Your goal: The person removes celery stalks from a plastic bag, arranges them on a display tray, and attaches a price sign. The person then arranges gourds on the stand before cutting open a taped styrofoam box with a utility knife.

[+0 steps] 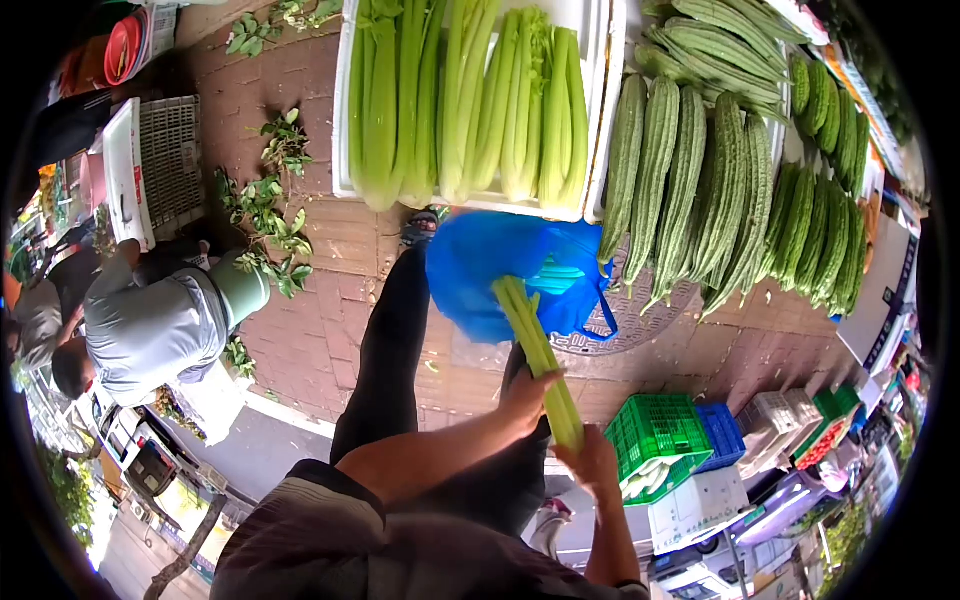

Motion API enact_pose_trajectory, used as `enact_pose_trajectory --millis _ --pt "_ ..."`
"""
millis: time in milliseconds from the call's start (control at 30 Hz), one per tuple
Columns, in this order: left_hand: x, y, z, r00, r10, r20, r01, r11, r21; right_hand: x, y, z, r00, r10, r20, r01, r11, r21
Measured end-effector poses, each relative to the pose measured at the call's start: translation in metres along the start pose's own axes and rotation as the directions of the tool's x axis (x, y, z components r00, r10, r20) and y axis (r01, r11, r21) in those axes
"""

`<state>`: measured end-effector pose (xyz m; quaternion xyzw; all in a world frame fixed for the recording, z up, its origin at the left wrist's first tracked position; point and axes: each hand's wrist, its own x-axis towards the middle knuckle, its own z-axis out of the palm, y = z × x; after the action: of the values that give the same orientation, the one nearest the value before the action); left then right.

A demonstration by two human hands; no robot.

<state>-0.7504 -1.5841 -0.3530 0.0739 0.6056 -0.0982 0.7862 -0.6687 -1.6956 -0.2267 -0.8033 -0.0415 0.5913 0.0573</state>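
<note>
A pale green celery bunch (538,350) slants across in front of my body, its top end over a blue plastic bag (470,260). My left hand (527,402) is closed around its lower middle. Closer to me, my right hand (592,462) grips its base end. The bag stands beneath a white foam box (345,120), and lighter blue material (560,275) shows in its mouth. More celery bunches (470,110) lie side by side in that box.
Ridged gourds (690,180) fill the display to the right of the celery. A green crate (655,435) and a blue crate (718,435) stand at lower right. Leafy cuttings (270,215) lie on the brick paving (310,320). A person in grey (155,320) bends at left.
</note>
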Motion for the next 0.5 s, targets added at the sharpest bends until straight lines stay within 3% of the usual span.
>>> enact_pose_trajectory --millis 67,100,133,200,267,300,333,367,400,433,467,500 --pt "-0.053 0.003 0.003 0.994 0.099 0.055 -0.106 0.983 0.15 -0.042 0.037 0.031 0.99 -0.104 -0.097 0.123 0.97 0.211" --pt "-0.079 0.005 0.005 0.986 0.147 0.082 -0.162 0.962 0.219 -0.065 0.012 0.026 0.999 0.034 0.001 -0.03 0.888 0.459" --pt "-0.09 0.016 0.006 0.969 0.207 0.131 -0.238 0.927 0.29 -0.064 0.056 0.064 0.974 -0.16 -0.159 0.199 0.943 0.267" --pt "-0.104 0.042 0.007 0.922 0.311 0.231 -0.385 0.801 0.458 -0.067 0.028 0.073 0.932 -0.234 -0.277 0.335 0.849 0.408" --pt "-0.096 0.084 0.009 0.897 0.284 0.34 -0.44 0.653 0.617 -0.04 -0.015 0.071 0.886 -0.301 -0.354 0.438 0.792 0.424" --pt "-0.087 0.116 0.023 0.793 0.448 0.414 -0.61 0.569 0.552 -0.019 -0.049 0.06 0.823 -0.358 -0.441 0.529 0.766 0.365" --pt "-0.083 0.155 0.038 0.85 0.407 0.336 -0.526 0.608 0.595 -0.001 -0.094 0.046 0.857 -0.267 -0.442 0.487 0.701 0.521" --pt "-0.07 0.189 0.048 0.774 0.529 0.348 -0.629 0.573 0.525 0.041 -0.106 0.057 0.867 -0.22 -0.447 0.477 0.626 0.617" --pt "-0.059 0.231 0.058 0.801 0.483 0.353 -0.591 0.552 0.588 0.073 -0.138 0.041 0.738 -0.332 -0.587 0.634 0.638 0.437" --pt "-0.05 0.265 0.068 0.795 0.53 0.296 -0.568 0.477 0.671 0.112 -0.167 0.036 0.631 -0.355 -0.69 0.71 0.621 0.33" --pt "-0.041 0.292 0.073 0.776 0.581 0.245 -0.533 0.396 0.748 0.134 -0.205 0.02 0.654 -0.317 -0.687 0.704 0.587 0.399" --pt "-0.018 0.306 0.063 0.686 0.682 0.253 -0.654 0.427 0.624 0.162 -0.236 0.014 0.607 -0.316 -0.729 0.776 0.431 0.46"
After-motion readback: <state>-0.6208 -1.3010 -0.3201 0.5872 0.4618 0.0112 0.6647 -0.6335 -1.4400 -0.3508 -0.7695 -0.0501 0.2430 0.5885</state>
